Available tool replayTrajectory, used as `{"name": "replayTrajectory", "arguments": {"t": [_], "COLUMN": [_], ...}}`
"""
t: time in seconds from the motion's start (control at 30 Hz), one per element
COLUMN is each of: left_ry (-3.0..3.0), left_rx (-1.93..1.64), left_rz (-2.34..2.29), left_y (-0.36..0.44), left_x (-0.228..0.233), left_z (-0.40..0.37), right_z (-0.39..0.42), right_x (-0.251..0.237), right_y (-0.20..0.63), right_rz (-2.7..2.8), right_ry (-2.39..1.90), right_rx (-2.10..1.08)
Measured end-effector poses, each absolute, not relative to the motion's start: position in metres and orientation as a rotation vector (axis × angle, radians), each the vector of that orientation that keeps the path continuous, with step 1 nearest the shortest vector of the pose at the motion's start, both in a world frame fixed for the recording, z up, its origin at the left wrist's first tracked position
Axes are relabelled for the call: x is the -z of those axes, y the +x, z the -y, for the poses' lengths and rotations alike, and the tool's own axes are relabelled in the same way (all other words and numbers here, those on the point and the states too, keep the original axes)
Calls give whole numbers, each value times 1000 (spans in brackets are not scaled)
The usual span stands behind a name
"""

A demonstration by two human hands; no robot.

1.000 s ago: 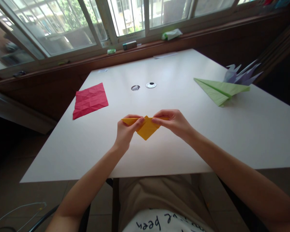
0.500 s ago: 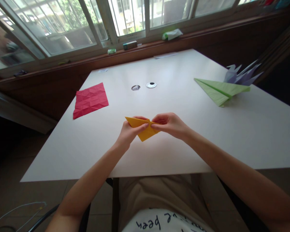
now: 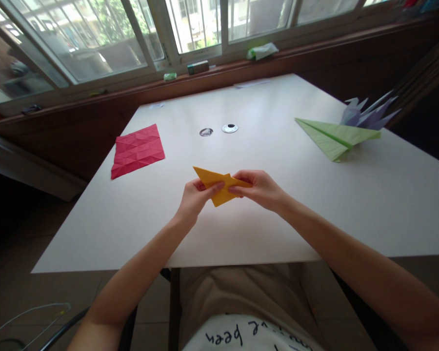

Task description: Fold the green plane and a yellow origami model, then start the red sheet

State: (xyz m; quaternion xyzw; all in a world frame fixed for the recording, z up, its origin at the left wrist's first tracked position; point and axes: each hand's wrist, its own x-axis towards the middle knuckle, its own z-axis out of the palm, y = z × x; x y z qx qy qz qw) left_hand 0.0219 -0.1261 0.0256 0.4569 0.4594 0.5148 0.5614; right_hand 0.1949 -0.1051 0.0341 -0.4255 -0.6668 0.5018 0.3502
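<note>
Over the near middle of the white table (image 3: 263, 229), a folded piece of yellow origami paper (image 3: 221, 197) is held between my two hands. Its long pointed tip rises to the left and another corner points down. My left hand (image 3: 196, 196) pinches the left part, thumb on the front face and fingers behind it. My right hand (image 3: 258, 187) grips the right part between thumb and fingers, close to the centre. The fingers behind the paper are partly hidden.
A creased red paper square (image 3: 138, 151) lies at the left. On the right, a green paper plane (image 3: 338, 138) rests in front of pale purple folded paper (image 3: 366, 114). Two round cable holes (image 3: 229, 128) are set in the tabletop. Small items line the windowsill (image 3: 219, 64).
The yellow paper has tilted, its left tip and lower corner moving up a little. More of its right point now shows between my right thumb and fingers.
</note>
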Motion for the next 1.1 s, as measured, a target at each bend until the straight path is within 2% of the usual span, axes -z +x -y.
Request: {"name": "replayTrajectory", "arguments": {"t": [0.3, 0.57, 0.93, 1.0, 1.1], "left_ry": [1100, 1130, 1121, 1109, 1061], "left_rx": [-1286, -1258, -1374, -1407, -1417], "left_rz": [-1073, -1051, -1120, -1134, -1129], "left_y": [21, 23, 22, 22, 20], "left_x": [-23, -25, -29, -28, -27], "left_z": [126, 126, 127, 126, 124], "right_z": [109, 107, 104, 104, 107], "right_x": [-37, -31, -34, -34, -35], "right_y": [194, 194, 195, 195, 194], "right_rz": [1841, 1816, 1685, 1689, 1705], "right_ry": [-1058, -996, -947, -970, -986], "right_rx": [-1346, -1230, -1445, -1380, -1092]}}
